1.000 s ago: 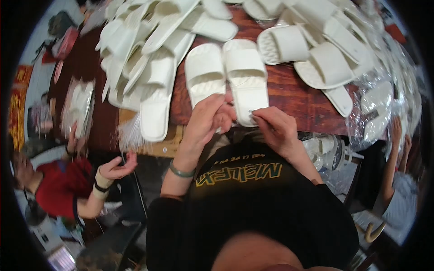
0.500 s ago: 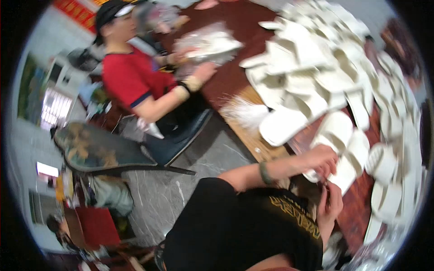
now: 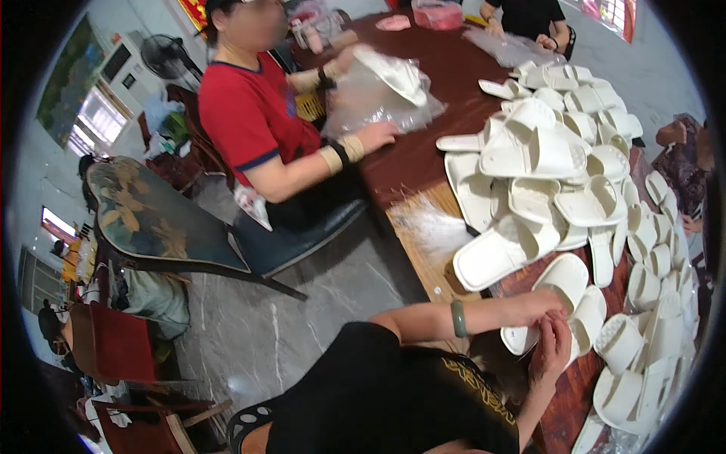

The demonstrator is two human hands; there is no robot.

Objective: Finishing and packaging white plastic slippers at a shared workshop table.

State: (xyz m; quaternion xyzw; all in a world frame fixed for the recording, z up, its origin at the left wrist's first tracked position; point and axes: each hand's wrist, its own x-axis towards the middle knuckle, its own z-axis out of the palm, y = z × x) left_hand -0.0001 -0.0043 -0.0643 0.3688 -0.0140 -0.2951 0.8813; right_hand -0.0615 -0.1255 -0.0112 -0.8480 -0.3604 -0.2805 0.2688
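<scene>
Two bare hands meet fingertip to fingertip in front of the torso, both with bent fingers.
The bare left forearm (image 3: 423,324) comes out of a short black fabric sleeve (image 3: 367,346) and reaches nearly level toward the right, a rounded grey-green bangle (image 3: 459,318) circling it near the wrist. The left hand (image 3: 538,306) has its back up, fingers curled in and bunched at the tips. The right forearm (image 3: 534,407) rises steeply from the lower edge; the right hand (image 3: 554,342) points upward, fingers bent against the left. What the fingertips pinch is too small to tell.
</scene>
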